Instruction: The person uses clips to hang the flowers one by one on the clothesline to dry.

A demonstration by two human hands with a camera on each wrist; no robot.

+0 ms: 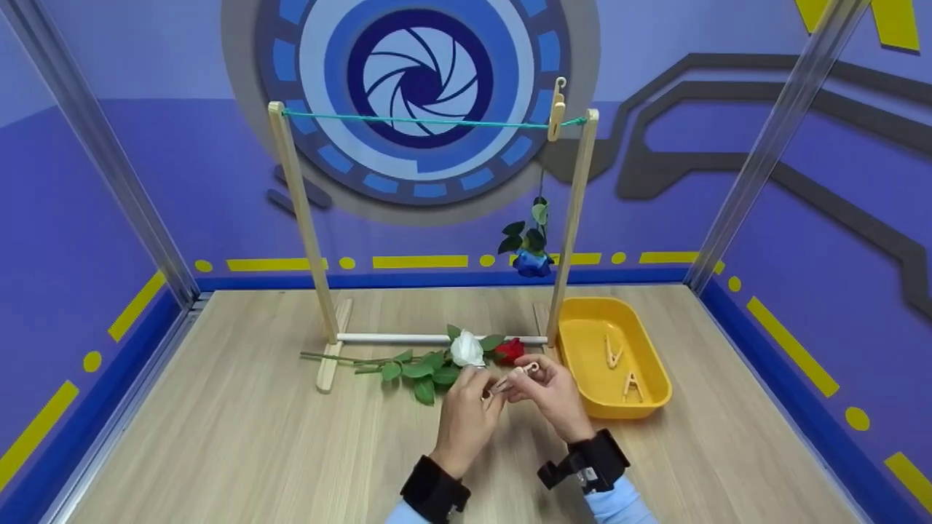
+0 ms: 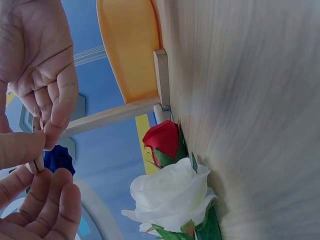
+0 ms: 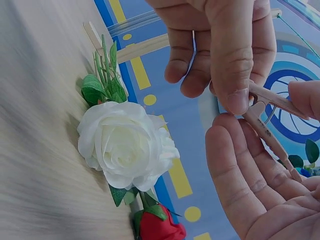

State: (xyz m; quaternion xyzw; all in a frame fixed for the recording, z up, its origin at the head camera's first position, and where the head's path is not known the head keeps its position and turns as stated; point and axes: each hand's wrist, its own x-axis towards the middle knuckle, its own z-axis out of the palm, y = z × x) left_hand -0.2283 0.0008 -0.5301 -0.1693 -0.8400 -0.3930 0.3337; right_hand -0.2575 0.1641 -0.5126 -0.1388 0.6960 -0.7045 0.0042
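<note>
Between both hands is a small light wooden clothespin point(image 1: 501, 386) with a hook at one end. My left hand point(image 1: 466, 416) pinches it with thumb and fingers, as the left wrist view shows. The right hand point(image 1: 557, 400) holds the clothespin point(image 3: 269, 134) from the other side, its thumb on one arm and its fingers along the other. Just beyond the hands, a white rose point(image 1: 467, 349) and a red rose point(image 1: 511, 351) lie on the table, leafy stems pointing left. A blue rose point(image 1: 533, 263) hangs head down below a clothespin point(image 1: 556, 120) on the line.
A wooden frame with two posts point(image 1: 302, 196) carries a green cord point(image 1: 408, 119) across its top. A white bar point(image 1: 393, 338) joins the posts low down. To the right stands a yellow tray point(image 1: 659, 397) with two clothespins point(image 1: 613, 354) inside. Printed walls surround the table.
</note>
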